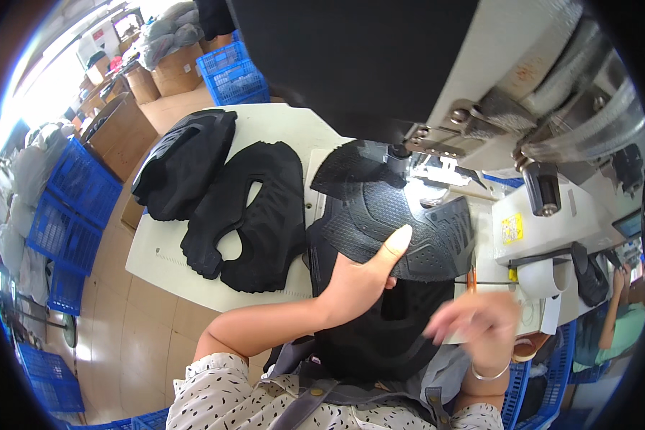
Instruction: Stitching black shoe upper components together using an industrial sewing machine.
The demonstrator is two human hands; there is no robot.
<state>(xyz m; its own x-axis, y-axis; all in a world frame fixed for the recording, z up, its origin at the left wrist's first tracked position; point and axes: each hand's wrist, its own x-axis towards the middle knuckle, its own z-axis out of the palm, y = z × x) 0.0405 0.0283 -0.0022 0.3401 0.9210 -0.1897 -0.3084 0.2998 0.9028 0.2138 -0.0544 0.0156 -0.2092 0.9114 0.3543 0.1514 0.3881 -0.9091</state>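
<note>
A black textured shoe upper (394, 229) lies under the head of an industrial sewing machine (358, 64), its far end beside the metal parts round the lit needle area. My left hand (362, 283) grips its near side, thumb on top and fingers tucked underneath, mostly hidden. To the right of the upper, my right hand (484, 319) hangs in the air, apart from it. Its fingers are smeared by motion. More black upper material (380, 344) drapes from the table edge over my lap.
Left on the white table (154, 247) lie a flat black upper (254, 215) and a stack of black uppers (183, 165). Blue crates (72, 201) and cardboard boxes (122, 132) stand on the floor. At far right, a co-worker's arm (616, 315) shows beside a white machine housing (552, 222).
</note>
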